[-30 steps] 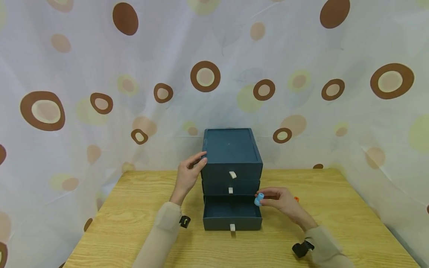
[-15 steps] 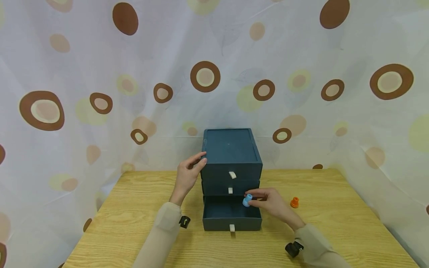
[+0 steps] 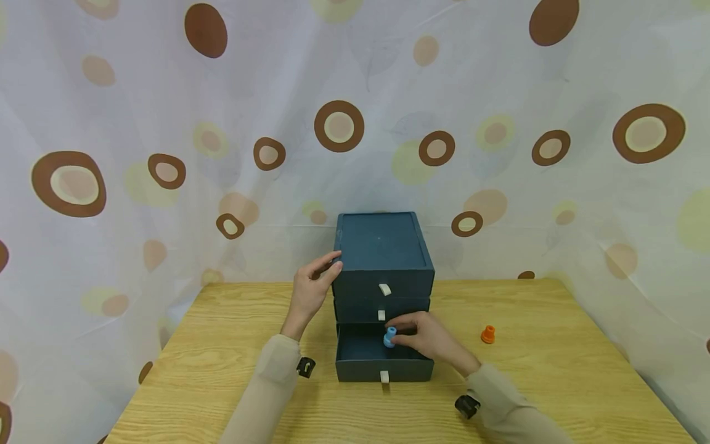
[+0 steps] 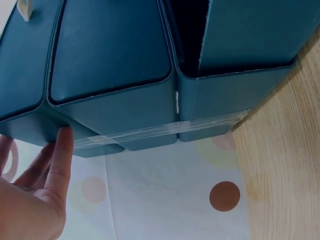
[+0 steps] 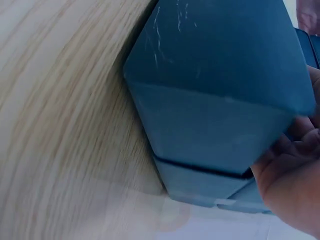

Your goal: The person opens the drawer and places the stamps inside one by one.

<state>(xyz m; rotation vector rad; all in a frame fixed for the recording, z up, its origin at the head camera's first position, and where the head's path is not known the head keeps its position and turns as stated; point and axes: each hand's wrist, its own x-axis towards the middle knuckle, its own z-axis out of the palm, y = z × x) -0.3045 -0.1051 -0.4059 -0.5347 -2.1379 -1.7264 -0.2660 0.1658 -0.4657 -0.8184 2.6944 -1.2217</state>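
Observation:
A dark blue drawer unit stands on the table, its bottom drawer pulled out and the upper two closed. My left hand rests its fingertips and thumb on the unit's upper left side; the left wrist view shows them touching that side wall. Over the open drawer, my right hand pinches a small light blue plastic piece, with a narrow top and wider base, between thumb and fingers. In the right wrist view the drawer's wall hides the piece and the fingertips.
An orange piece of similar shape stands on the wooden table to the right of the unit. White pull tabs mark the drawer fronts. Behind the table hangs a patterned curtain. Clear tape runs along the unit's side.
My right hand has moved left with the light blue piece, from the drawer's right edge to over its middle. The orange piece has come into full view. My left hand has stayed put.

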